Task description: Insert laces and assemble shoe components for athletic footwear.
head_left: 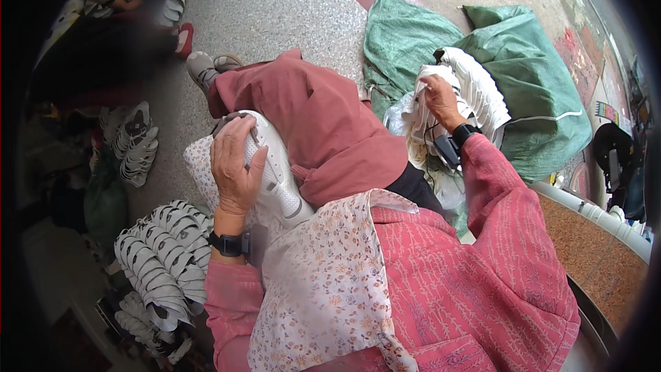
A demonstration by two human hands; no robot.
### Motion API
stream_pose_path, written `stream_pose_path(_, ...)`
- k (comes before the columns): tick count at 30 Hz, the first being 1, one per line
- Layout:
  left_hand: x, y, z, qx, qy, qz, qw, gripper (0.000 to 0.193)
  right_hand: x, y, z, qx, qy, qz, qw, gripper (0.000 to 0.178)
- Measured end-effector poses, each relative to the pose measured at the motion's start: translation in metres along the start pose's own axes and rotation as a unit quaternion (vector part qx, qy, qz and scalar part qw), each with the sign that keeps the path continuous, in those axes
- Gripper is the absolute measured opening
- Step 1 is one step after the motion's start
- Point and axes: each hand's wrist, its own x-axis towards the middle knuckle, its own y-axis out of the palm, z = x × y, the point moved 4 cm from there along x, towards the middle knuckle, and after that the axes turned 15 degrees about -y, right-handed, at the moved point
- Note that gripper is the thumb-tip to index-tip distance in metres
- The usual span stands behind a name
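A white shoe upper (275, 176) with perforated panels and a grey collar lies across my lap. On its collar end rests my left hand (236, 165), fingers stretched out and thumb apart. To the right, nested white shoe uppers (475, 86) lie in a stack on a green woven sack (406, 34). My right hand (444, 103) is at the near side of that stack, its fingers bent and pinched at the edge of an upper. The fingertips are partly hidden. Below that wrist hangs a small black device (446, 150) with a cord.
More stacked white uppers (162, 251) stand left of my lap, and another row (134, 145) lies farther off. At upper left is another person's red shoe (184, 40). A second green sack (530, 76) bulges at right, beside a brown-topped ledge (585, 244).
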Motion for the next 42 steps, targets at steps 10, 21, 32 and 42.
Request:
stream_pose_path(10,-0.114,-0.042,0.097,-0.189,-0.328,-0.098,0.920,0.038,-0.121,0.027,0.022,0.205,0.064,0.171,0.962,0.028)
stream_pose_path(21,-0.314,-0.048,0.138,-0.170,-0.540,-0.041,0.823,0.036,-0.201,0.151,-0.004,0.293,0.055,0.313,0.902,0.028)
stream_pose_path(32,-0.328,-0.007,0.127,-0.216,-0.537,0.194,0.792,0.036,-0.080,0.040,-0.004,0.152,-0.028,0.345,0.926,0.019)
stream_pose_path(42,-0.235,-0.018,0.194,-0.189,-0.522,0.213,0.804,0.033,0.003,0.012,0.019,-0.046,-0.226,0.220,0.948,0.015)
